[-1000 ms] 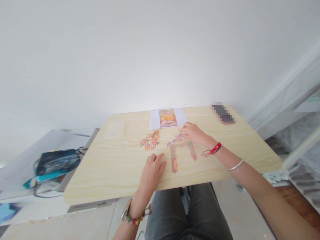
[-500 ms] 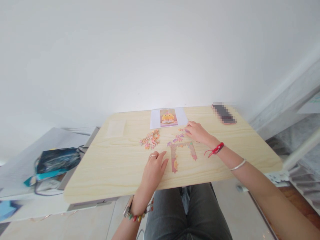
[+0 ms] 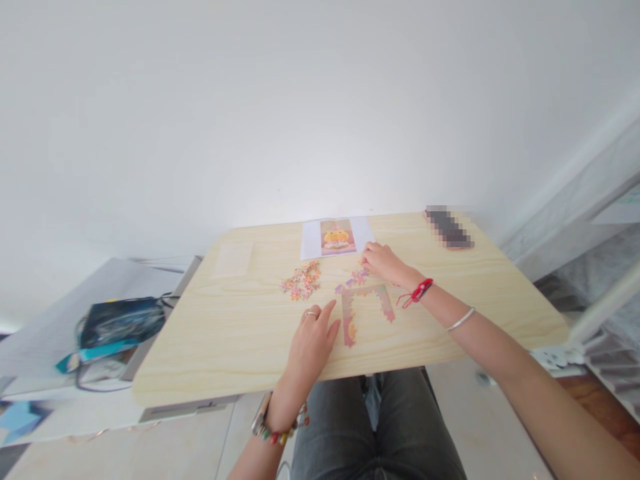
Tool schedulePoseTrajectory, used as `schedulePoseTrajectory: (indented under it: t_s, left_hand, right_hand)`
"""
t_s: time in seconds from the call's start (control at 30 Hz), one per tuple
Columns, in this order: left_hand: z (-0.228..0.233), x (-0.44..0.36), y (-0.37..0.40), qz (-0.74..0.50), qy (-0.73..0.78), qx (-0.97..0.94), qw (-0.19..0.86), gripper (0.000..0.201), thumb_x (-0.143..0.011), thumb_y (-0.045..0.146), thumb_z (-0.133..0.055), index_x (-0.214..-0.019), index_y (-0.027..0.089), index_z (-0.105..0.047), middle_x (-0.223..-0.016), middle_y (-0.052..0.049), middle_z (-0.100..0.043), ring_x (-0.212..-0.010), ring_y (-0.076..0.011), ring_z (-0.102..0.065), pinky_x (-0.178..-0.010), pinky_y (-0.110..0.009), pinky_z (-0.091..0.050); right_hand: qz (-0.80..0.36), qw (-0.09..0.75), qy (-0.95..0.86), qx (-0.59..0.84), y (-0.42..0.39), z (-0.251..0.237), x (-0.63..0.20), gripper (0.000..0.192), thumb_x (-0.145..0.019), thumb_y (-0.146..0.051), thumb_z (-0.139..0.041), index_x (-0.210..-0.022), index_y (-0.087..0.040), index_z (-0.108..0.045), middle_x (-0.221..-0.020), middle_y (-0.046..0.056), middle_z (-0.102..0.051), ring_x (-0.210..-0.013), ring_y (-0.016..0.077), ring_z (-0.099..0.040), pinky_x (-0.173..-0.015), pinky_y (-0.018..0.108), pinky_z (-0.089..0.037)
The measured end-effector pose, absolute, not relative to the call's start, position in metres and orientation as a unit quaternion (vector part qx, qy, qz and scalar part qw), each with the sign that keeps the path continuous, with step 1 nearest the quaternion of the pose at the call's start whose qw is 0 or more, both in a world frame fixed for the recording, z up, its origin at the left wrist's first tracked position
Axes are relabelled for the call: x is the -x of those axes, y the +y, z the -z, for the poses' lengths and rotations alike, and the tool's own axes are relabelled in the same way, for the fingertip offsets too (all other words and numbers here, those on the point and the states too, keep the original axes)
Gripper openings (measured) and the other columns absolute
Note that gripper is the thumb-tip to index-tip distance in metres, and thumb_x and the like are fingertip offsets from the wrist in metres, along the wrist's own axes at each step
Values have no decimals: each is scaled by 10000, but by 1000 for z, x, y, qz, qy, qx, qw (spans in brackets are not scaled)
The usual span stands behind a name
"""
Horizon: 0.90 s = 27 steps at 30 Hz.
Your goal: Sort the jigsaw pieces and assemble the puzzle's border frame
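A partly joined jigsaw puzzle (image 3: pixel 347 313) lies on the table as a three-sided frame, its near side open. Left of it, my left hand (image 3: pixel 313 337) rests on the tabletop with fingers apart and nothing in them. Beyond the frame, my right hand (image 3: pixel 384 261) reaches down with bent fingers among loose purple and pink puzzle pieces (image 3: pixel 358 277); its fingertips touch that group, but whether they grip a piece is hidden. A larger pile of orange and pink puzzle pieces (image 3: pixel 301 281) lies to the left. A printed picture (image 3: pixel 338 237) of a yellow figure lies behind them.
The light wooden table (image 3: pixel 215 347) stands against a white wall. A phone (image 3: pixel 449 228), blurred out, lies at the back right, and a pale translucent sheet (image 3: pixel 234 259) at the back left. Left of the table is a dark and teal bag (image 3: pixel 123 323).
My right hand has moved a little left, over the loose purple pieces. My left hand stays in nearly the same place beside the frame.
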<state>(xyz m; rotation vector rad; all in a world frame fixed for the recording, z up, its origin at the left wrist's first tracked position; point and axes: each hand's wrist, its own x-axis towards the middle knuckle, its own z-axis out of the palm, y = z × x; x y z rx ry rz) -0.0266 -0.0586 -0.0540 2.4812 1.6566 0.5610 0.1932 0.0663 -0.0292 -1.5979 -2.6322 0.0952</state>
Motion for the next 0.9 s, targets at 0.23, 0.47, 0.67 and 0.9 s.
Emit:
schedulePoseTrajectory:
  t_s: [0.23, 0.47, 0.67, 0.9]
  left_hand:
    - [55, 21, -58, -182, 543, -818, 55, 328, -844, 211, -489, -1163, 149, -526, -819, -69, -552, -821, -215, -562, -756, -349, -486]
    - [50, 21, -61, -197, 539, -818, 40, 312, -847, 229, -504, -1147, 152, -539, -809, -61, -537, -788, -205, -556, -727, -340, -491]
    - [39, 5, -75, -175, 523, -832, 60, 301, -860, 223, -488, -1152, 165, -533, -809, -55, -523, -781, -199, -538, -722, -339, -493]
    - [30, -42, -96, -108, 475, -869, 91, 306, -851, 204, -510, -1156, 197, -526, -899, -67, -533, -855, -211, -529, -766, -344, -479]
  right_hand:
    - [-21, 65, -847, 526, 57, 31, -204, 119, -867, -243, -504, -879, -155, -584, -1015, 101, -542, -984, 227, -476, -775, 330, -332]
    - [-26, 142, -882, 448, 8, 22, -223, 103, -871, -226, -496, -895, -169, -578, -997, 85, -542, -957, 208, -479, -797, 334, -330]
    - [16, 144, -900, 411, -61, 31, -234, 138, -890, -237, -474, -847, -179, -592, -920, 67, -577, -902, 191, -494, -804, 341, -309]
    - [64, 135, -893, 425, -78, 42, -231, 161, -901, -199, -442, -916, -161, -597, -908, 76, -597, -891, 193, -497, -787, 346, -298]
